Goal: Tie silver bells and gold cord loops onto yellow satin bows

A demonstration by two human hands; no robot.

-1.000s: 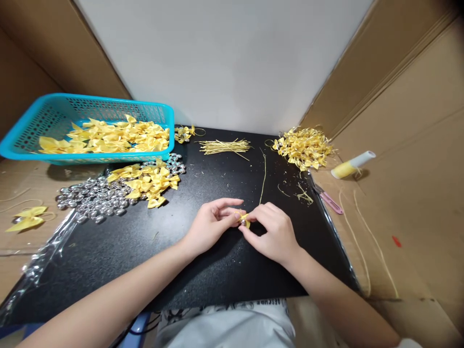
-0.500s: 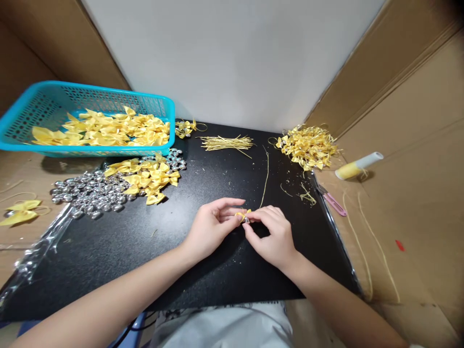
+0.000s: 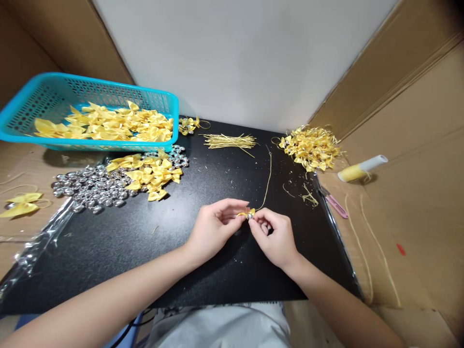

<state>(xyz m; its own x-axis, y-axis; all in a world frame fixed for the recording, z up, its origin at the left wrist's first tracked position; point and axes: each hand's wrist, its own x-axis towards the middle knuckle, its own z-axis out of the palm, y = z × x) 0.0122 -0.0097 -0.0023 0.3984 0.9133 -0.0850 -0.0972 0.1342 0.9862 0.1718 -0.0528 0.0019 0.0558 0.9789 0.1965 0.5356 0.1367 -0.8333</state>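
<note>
Both hands meet over the middle of the black mat. My left hand pinches a small yellow ribbon bow with a silver bead at its centre. My right hand pinches the same bow from the right side, fingers curled. A thin gold cord runs from the bow away across the mat toward the far edge.
A teal basket of yellow bows stands at the far left. Loose yellow bows and silver beads lie beside it. Cut gold cords, a heap of finished bows, pink snips and a thread spool lie farther right. Cardboard walls flank both sides.
The view has shifted slightly. My hands have stayed together on the bow, with the right fingers curling in tighter and the bow turning between the fingertips.
</note>
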